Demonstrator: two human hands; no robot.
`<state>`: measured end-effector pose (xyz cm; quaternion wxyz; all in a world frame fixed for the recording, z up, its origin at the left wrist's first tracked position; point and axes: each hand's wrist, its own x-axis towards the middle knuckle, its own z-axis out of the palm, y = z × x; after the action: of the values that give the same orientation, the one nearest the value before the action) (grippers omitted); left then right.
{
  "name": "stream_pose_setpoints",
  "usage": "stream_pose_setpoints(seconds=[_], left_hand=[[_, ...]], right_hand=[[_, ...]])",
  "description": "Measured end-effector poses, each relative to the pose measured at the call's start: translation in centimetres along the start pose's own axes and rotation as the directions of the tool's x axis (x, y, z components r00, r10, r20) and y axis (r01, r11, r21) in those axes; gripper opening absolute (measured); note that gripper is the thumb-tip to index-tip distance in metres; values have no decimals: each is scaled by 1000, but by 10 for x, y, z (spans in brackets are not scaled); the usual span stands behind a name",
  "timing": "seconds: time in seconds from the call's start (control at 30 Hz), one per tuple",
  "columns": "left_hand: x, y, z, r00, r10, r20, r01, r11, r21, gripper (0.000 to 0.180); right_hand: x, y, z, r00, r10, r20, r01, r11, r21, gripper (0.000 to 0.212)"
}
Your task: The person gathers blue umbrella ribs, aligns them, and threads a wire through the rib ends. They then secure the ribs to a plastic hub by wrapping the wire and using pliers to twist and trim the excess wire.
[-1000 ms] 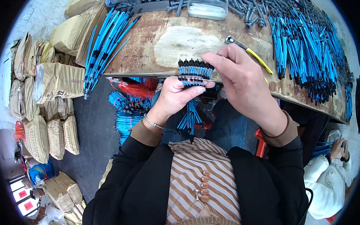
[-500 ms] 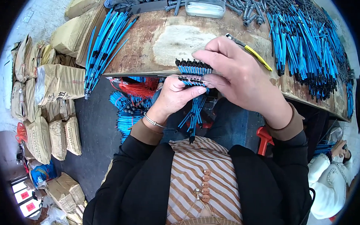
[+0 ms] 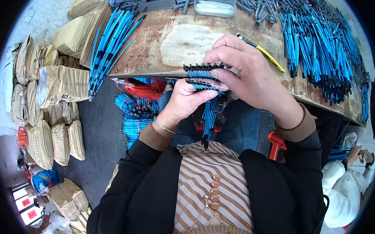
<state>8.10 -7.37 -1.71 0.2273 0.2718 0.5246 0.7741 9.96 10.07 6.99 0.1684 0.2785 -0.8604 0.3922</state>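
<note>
Over the table's front edge, my left hand (image 3: 183,102) is closed round a bundle of thin blue tubes with black tips (image 3: 200,73). The black tips stand in two rows, one above the other, and the tubes' lower ends hang down below my hand. A thin metal wire (image 3: 222,87) runs along the lower row. My right hand (image 3: 250,71) is bent over the right end of the rows, its thumb and fingers closed on the tubes there. Exactly which tubes its fingertips grip is partly hidden.
Yellow-handled pliers (image 3: 269,59) lie right of my hands on the wooden table (image 3: 152,48). A clear box (image 3: 215,6), grey plastic parts (image 3: 260,13) and blue tube piles (image 3: 317,50) surround them. Paper sacks (image 3: 66,86) stand left. A co-worker in white (image 3: 343,190) sits at right.
My right hand's fingers have shifted slightly on the right end of the rows, uncovering more of the upper one. The hanging tube ends have swung a little to the right.
</note>
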Motion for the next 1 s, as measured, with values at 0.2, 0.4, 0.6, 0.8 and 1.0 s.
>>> stream_pose_setpoints(seconds=[0.2,0.4,0.6,0.8,1.0], left_hand=[[-2,-3,-4,1000,-13,0,12,991,133,20],[-5,-10,5,999,17,-41,-20,997,-77,19],[-3,-11,5,999,28,-26,-27,999,36,16],[1,-9,3,1000,12,-25,-11,999,41,15],[6,-10,2,998,58,-14,-59,996,-61,15]], right_hand=[[2,-4,5,999,-53,-4,52,992,-116,25],[-2,-4,2,999,36,31,-37,999,32,26],[-2,-4,1,999,12,30,-12,1000,14,22],[-2,-7,-9,977,-170,-128,160,984,-82,22],[-19,-2,-22,994,11,-109,-42,957,-285,25]])
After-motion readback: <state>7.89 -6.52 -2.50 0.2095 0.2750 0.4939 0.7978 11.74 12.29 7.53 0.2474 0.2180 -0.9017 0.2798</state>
